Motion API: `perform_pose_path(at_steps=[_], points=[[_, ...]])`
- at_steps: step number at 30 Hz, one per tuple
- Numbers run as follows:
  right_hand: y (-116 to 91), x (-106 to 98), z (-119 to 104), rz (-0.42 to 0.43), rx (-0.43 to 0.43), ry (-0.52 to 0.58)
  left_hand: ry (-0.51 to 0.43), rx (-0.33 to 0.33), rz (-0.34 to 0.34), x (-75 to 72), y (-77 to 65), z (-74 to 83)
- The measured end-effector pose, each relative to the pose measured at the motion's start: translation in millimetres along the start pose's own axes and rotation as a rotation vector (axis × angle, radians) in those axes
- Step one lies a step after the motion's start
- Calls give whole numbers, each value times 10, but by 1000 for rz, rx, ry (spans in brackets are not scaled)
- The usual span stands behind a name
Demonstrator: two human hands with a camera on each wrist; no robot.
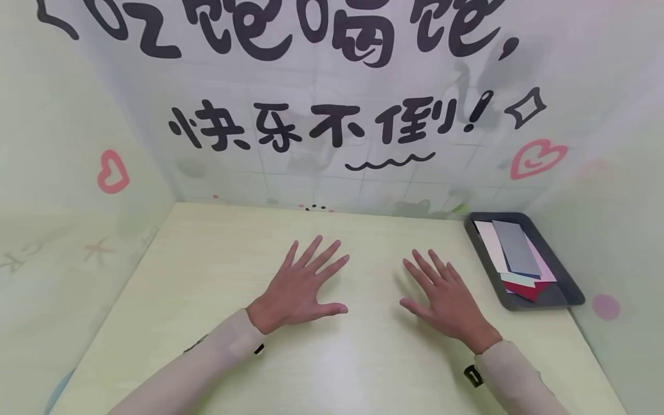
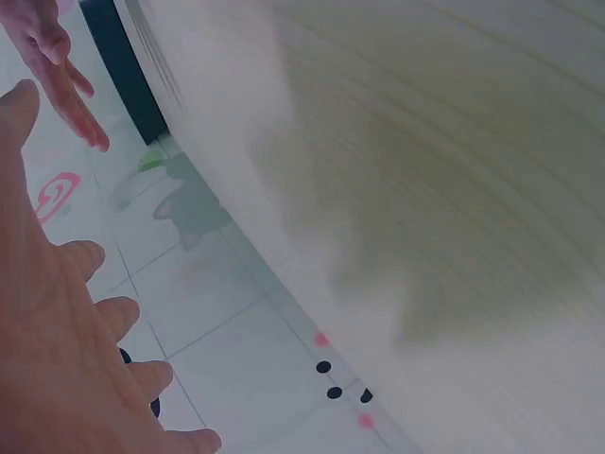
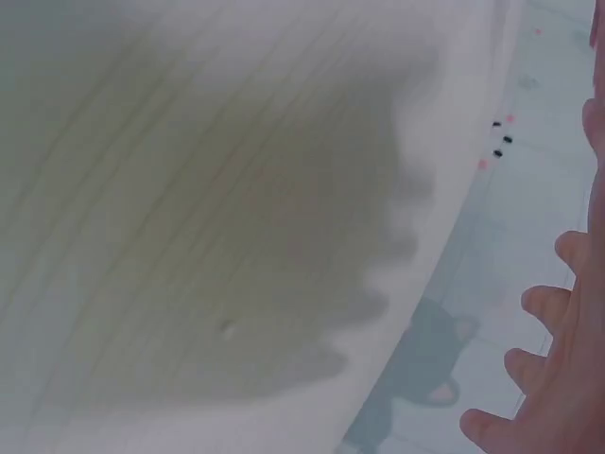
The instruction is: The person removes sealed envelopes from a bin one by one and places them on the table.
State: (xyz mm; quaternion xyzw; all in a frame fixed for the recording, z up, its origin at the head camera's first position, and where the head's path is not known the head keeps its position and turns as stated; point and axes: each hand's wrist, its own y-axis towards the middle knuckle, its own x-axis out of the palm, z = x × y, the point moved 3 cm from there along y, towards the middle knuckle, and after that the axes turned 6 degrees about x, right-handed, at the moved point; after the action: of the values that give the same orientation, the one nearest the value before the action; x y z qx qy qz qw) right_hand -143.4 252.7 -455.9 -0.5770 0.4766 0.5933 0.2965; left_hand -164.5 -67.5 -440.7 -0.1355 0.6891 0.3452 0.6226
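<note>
My left hand [image 1: 295, 291] is held over the pale wooden table [image 1: 207, 248], palm down with fingers and thumb spread. The right hand [image 1: 447, 301] hovers likewise to its right, fingers apart, holding nothing. Both wrist views show the hands raised above the tabletop, with soft shadows beneath them. In the left wrist view, the left fingers [image 2: 151, 378] stretch toward the back wall, and the other hand shows at the upper left. Closest to the right hand is a dark grey tray [image 1: 562, 297] holding several flat card or paper pieces [image 1: 519, 248] in grey, pink, white and red.
A printed curtain-like back wall [image 1: 285, 178] with black lettering rises behind the table. Side panels [image 1: 62, 230] with pink hearts and faint drawings stand at left and right. The tray sits at the table's back right corner, close to the right panel.
</note>
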Motion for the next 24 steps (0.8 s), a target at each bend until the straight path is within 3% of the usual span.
perform_pose_path(at_steps=[7,13,24], points=[[-124,-59,483,61,79,-47,-33,3,-32,108,262,77],[-272,-131,876,26,195,-85,-67,15,-57,227,500,145],[-501,-180,1288,26,425,-66,-68,44,-131,433,898,316]])
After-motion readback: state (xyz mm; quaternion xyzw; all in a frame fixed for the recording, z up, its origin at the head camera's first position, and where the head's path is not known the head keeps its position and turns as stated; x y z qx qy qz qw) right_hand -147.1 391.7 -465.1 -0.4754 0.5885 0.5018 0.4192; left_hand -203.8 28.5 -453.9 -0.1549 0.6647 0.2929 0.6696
